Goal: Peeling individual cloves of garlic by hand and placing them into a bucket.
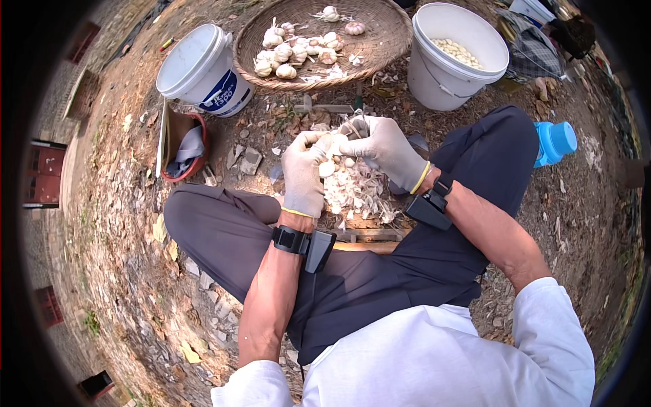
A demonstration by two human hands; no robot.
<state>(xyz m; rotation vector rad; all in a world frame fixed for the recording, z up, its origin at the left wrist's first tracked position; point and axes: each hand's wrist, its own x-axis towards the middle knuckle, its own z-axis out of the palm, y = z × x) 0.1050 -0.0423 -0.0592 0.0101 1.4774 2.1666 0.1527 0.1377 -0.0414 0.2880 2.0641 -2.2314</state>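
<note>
Both of my hands wear pale work gloves with yellow cuffs, and they meet over the ground between my knees. My left hand [305,168] grips garlic cloves [327,169] at its fingertips. Close against it, my right hand [389,147] pinches a partly peeled garlic bulb [337,144], with dry stalk or skin [356,124] rising by its fingers. The fingers hide part of the bulb. Below lies a heap of garlic skins [356,191]. Ahead is a round woven basket [376,51] with several whole garlic bulbs [285,51] in it.
A white bucket [419,76] at front right contains peeled cloves [455,52]. Another white bucket [203,76] stands front left, near a red basin [201,157] with cloth in it. A blue bottle [554,142] lies beyond my right knee. Stones [250,161] lie near my left knee.
</note>
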